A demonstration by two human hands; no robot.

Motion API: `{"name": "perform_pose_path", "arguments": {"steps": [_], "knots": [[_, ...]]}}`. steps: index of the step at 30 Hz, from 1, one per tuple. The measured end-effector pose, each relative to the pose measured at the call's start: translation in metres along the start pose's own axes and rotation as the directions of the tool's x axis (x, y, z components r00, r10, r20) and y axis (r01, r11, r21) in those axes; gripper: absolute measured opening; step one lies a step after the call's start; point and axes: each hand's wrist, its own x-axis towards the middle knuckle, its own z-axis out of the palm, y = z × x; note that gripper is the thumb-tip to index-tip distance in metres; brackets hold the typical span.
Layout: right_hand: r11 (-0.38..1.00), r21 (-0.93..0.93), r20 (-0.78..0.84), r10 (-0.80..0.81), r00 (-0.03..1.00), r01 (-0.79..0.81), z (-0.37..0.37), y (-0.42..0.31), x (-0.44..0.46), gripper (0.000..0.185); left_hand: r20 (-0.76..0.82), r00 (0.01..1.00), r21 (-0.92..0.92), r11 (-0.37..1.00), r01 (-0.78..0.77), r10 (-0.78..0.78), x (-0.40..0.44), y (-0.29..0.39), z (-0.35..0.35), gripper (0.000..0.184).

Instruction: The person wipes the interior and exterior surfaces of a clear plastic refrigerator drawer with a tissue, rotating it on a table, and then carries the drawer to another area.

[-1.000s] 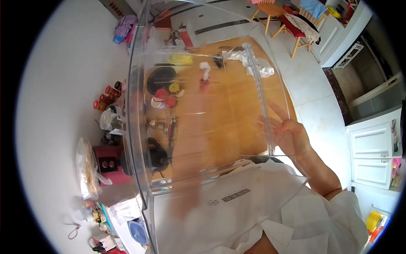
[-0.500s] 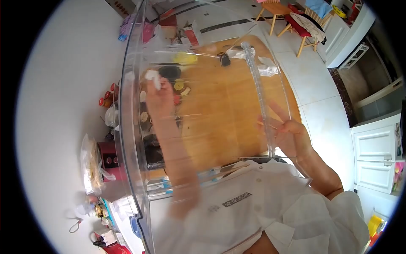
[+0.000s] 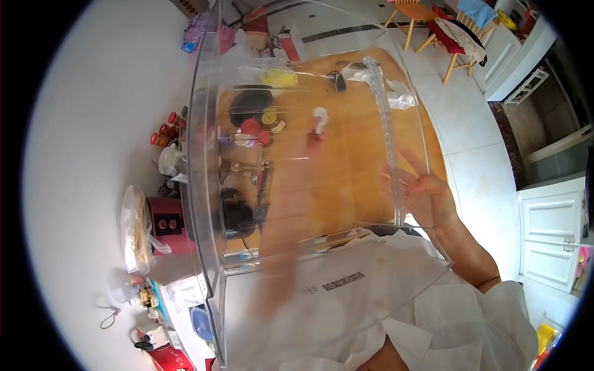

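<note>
A large clear plastic drawer is tilted up in front of me, with the table showing through it. My right hand grips its right side, the fingers seen through the clear wall. My left hand, smeared by motion, holds a small crumpled white tissue near the middle of the drawer. The forearm shows as a blur below it. Whether the tissue touches the plastic I cannot tell.
Beyond the drawer lies a wooden table with a black round lid-like thing, a red cap and crumpled white paper. Jars and a dark red appliance stand by the left wall. Chairs are at the back right.
My left hand has moved to the right with the tissue, from the drawer's left side toward its middle. My right hand keeps its hold. The view has shifted slightly.
</note>
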Motion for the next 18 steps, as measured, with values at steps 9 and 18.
{"name": "perform_pose_path", "arguments": {"steps": [9,18], "knots": [[0.998,-0.032,0.03,-0.051,0.998,0.052,0.002,-0.004,-0.002,0.074,-0.155,0.906,-0.139,0.899,-0.416,0.395,-0.106,0.109,0.034,0.023],[0.996,0.08,0.085,0.02,0.996,-0.027,-0.002,0.0,0.003,0.07,0.108,0.956,-0.206,0.947,-0.246,0.272,-0.059,0.053,-0.007,0.022]]}}
